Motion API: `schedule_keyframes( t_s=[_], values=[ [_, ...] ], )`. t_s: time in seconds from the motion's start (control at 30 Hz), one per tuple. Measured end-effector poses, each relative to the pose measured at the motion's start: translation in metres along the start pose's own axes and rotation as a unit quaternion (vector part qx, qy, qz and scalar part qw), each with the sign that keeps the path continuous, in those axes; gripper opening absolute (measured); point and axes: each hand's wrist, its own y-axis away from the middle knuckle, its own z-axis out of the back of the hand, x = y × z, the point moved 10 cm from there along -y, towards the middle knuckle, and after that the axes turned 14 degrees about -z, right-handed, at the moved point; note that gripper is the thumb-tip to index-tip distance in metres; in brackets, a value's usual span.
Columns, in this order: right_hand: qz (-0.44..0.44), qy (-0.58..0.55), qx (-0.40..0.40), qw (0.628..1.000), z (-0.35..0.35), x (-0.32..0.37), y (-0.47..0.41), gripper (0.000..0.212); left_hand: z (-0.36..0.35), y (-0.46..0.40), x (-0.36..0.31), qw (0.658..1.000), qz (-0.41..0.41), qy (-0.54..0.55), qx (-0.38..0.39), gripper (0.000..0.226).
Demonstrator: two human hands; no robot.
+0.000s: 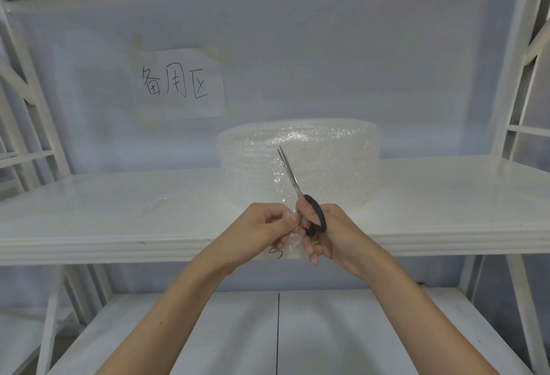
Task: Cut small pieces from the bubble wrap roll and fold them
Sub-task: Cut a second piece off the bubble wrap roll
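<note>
White shelf (119, 225) carries the roll (300, 163). We note left hand (268, 225) pinching wrap (293, 243), right hand (330, 234) gripping scissors (297, 190), blades nearly closed. Folding remains.

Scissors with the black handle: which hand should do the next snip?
The right hand. It already grips the black-handled metal scissors, blades pointing up in front of the clear bubble wrap roll. The left hand pinches the clear bubble wrap sheet, so it looks better placed to steady it.
</note>
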Motion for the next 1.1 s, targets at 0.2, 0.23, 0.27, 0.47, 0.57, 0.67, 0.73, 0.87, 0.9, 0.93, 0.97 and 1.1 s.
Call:
schedule_keyframes(
  t_s=[0.2, 0.23, 0.27, 0.47, 0.57, 0.67, 0.73, 0.87, 0.9, 0.93, 0.97, 1.1],
  values=[
    [0.011, 0.011, -0.007, 1.000, -0.003, 0.008, -0.002, 0.046, 0.001, 0.002, 0.000, 1.000, 0.004, 0.002, 0.000, 0.027],
    [0.014, 0.015, -0.010, 1.000, -0.003, 0.009, -0.002, 0.047, 0.003, 0.003, 0.001, 1.000, 0.006, -0.002, 0.000, 0.027],
    [0.016, 0.019, -0.013, 1.000, -0.002, 0.010, -0.003, 0.047, 0.004, 0.004, 0.003, 1.000, 0.009, -0.005, 0.001, 0.028],
    [0.023, 0.005, -0.033, 0.999, 0.000, 0.025, -0.005, 0.040, -0.006, 0.016, 0.015, 0.996, 0.034, -0.044, 0.063, 0.029],
    [0.039, -0.001, -0.077, 0.996, 0.006, 0.038, -0.003, 0.043, -0.002, 0.020, 0.021, 0.998, 0.046, -0.019, 0.049, 0.025],
    [0.080, -0.016, -0.175, 0.981, 0.032, 0.052, 0.009, 0.031, 0.014, 0.020, 0.021, 0.999, 0.042, -0.006, 0.003, 0.019],
    [0.107, -0.006, -0.249, 0.963, 0.060, 0.059, 0.021, 0.025, 0.025, 0.019, 0.021, 0.999, 0.042, -0.002, -0.031, 0.017],
    [0.087, 0.063, -0.333, 0.937, 0.110, 0.055, 0.035, 0.025, 0.037, 0.016, 0.026, 0.995, 0.043, 0.024, -0.090, 0.013],
    [0.074, 0.078, -0.341, 0.934, 0.119, 0.051, 0.037, 0.022, 0.038, 0.016, 0.027, 0.993, 0.043, 0.030, -0.101, 0.014],
    [0.061, 0.090, -0.348, 0.931, 0.127, 0.048, 0.040, 0.022, 0.039, 0.015, 0.028, 0.992, 0.044, 0.035, -0.111, 0.016],
    [0.051, 0.098, -0.355, 0.928, 0.135, 0.044, 0.042, 0.025, 0.040, 0.015, 0.030, 0.991, 0.045, 0.037, -0.119, 0.017],
    [-0.002, 0.132, -0.397, 0.908, 0.159, 0.036, 0.051, 0.043, 0.040, 0.012, 0.029, 0.989, 0.040, 0.045, -0.132, 0.016]
  ],
)
